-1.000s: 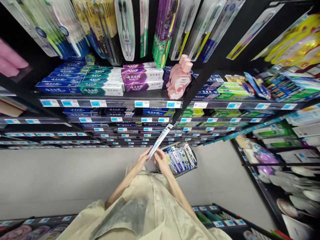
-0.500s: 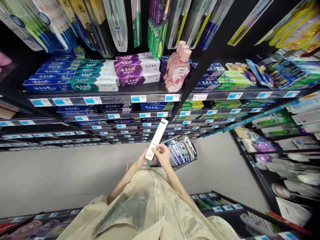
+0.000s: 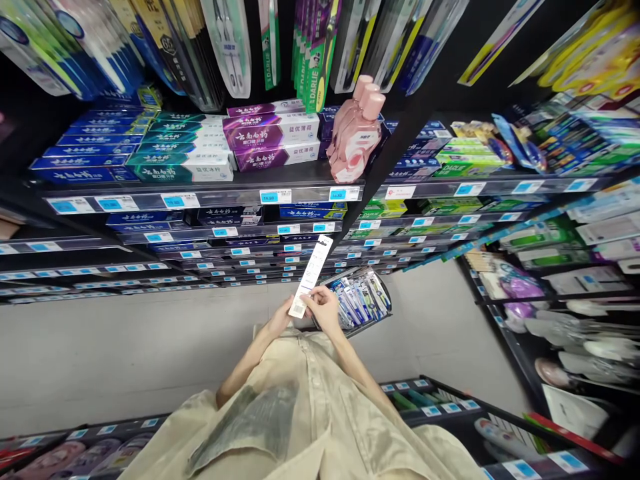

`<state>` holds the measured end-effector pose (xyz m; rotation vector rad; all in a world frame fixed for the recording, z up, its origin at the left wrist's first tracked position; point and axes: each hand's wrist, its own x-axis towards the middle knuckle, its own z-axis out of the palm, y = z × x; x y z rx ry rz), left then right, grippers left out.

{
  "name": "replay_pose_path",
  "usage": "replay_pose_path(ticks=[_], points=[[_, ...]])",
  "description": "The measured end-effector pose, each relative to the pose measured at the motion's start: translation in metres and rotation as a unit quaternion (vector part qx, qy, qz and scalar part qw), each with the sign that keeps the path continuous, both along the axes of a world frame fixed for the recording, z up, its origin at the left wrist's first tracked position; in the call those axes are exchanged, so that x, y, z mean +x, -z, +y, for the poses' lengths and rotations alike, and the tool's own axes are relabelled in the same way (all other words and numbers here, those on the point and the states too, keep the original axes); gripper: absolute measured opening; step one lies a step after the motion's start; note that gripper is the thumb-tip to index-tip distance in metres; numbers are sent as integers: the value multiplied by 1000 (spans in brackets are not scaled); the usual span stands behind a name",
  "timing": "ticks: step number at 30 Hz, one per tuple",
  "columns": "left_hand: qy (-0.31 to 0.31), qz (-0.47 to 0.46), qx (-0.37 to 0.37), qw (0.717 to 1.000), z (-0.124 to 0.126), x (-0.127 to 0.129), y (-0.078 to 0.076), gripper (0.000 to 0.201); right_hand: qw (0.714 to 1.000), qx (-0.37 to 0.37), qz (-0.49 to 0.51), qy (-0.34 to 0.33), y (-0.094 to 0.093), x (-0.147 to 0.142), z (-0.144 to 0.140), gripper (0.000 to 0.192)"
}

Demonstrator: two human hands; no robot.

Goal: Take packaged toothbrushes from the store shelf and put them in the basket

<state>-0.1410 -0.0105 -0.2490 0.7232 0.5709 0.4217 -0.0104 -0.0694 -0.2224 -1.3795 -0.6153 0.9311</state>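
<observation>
A long white toothbrush package (image 3: 312, 270), back side up with printed text and a hang hole at its far end, slants up in front of my body. My left hand (image 3: 281, 319) grips its lower left edge, with the fingers partly hidden behind the card. On the other side, my right hand (image 3: 324, 308) is closed with thumb and fingertips at the package's lower right edge. Just right of that hand, a dark basket (image 3: 371, 328) holds many packaged toothbrushes (image 3: 357, 300) lying side by side.
Ahead stands a shelf (image 3: 220, 195) with purple toothpaste boxes (image 3: 273, 137), teal boxes (image 3: 180, 160) and pink bottles (image 3: 356, 137). Packaged toothbrushes (image 3: 320, 57) hang above. Another rack (image 3: 505, 320) stands to the right, and low shelving (image 3: 445, 413) is behind me. Grey floor (image 3: 125, 347) lies between.
The view has shifted slightly, bringing the shelf a little nearer. Both hands keep hold of the package, which shows nearly the same tilt, its print now clearer.
</observation>
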Motion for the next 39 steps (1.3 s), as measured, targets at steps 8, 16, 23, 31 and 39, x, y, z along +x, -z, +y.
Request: replay_pose_path(ticks=[8,16,23,31,39], points=[[-86,15,51,995,5,-3,-4,49,997,25,54,-49,-1,0,3,47],[-67,112,157,979,7,-5,1,55,997,-6,55,-51,-1,-2,8,50],[-116,139,203,962,10,0,6,55,998,-9,38,-49,15,-3,11,50],[-179,153,193,952,12,-1,18,64,994,4,-57,-88,33,-7,12,45],[-181,168,202,948,11,3,12,58,998,18,-7,-66,22,-8,12,50]])
